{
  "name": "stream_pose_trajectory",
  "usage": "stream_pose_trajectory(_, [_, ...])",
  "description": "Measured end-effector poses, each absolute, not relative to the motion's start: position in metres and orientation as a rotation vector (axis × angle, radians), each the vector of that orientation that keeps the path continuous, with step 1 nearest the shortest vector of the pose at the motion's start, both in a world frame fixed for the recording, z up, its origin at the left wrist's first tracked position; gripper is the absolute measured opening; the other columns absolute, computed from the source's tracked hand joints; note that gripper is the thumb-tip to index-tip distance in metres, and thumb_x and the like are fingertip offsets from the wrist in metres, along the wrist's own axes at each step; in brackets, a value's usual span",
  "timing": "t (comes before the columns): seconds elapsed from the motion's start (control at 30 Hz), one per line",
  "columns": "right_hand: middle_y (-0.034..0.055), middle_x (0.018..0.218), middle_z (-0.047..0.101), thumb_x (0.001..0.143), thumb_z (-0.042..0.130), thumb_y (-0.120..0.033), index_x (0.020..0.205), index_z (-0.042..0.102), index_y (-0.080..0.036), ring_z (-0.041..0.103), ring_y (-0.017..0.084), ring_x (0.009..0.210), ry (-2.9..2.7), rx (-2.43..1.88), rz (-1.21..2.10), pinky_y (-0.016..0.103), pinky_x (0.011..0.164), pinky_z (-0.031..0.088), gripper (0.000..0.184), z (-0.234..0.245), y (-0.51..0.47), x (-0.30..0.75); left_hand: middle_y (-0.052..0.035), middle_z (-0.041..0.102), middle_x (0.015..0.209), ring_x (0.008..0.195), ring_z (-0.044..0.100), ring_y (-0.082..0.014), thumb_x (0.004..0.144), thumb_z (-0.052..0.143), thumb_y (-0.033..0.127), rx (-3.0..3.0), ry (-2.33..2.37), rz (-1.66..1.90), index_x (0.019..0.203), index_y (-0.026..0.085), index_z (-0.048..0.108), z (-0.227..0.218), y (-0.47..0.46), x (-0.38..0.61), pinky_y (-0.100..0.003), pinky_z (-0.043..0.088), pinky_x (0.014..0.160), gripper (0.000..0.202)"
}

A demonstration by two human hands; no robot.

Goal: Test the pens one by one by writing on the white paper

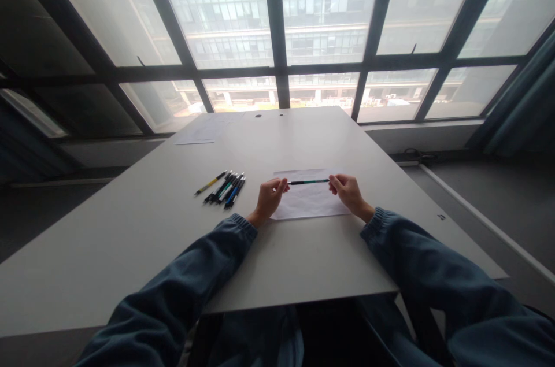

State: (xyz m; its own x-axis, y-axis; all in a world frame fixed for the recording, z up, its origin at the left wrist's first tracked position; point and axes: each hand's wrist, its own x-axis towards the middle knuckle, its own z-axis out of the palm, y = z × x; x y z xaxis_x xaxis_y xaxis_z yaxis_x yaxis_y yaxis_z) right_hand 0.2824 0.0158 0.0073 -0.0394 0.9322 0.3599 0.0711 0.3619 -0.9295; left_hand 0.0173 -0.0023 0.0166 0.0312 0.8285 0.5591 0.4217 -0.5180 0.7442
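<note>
A thin dark pen with a green band is held level between both hands, just above a white sheet of paper on the grey table. My left hand pinches the pen's left end with curled fingers. My right hand pinches its right end the same way. Both forearms in blue sleeves rest on the table. A row of several pens, one of them yellow, lies to the left of my left hand.
More white paper lies at the table's far left corner. Two small dark holes sit near the far edge. Large windows with dark frames stand behind the table. Blue curtains hang at the right.
</note>
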Motion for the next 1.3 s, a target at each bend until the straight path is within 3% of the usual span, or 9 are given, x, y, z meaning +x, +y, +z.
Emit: stream_pose_trajectory(1.3, [0.0024, 0.051, 0.058, 0.088, 0.061, -0.061, 0.059, 0.063, -0.015, 0.048, 0.01, 0.045, -1.457, -1.017, 0.897, 0.023, 0.045, 0.036, 0.054, 0.0079, 0.0144, 0.2827, -0.0043, 0.068, 0.063, 0.062, 0.062, -0.0159, 0.097, 0.052, 0.052, 1.951, 1.26, 1.475, 0.063, 0.017, 0.068, 0.0194, -0.0043, 0.0187, -0.028, 0.047, 0.063, 0.052])
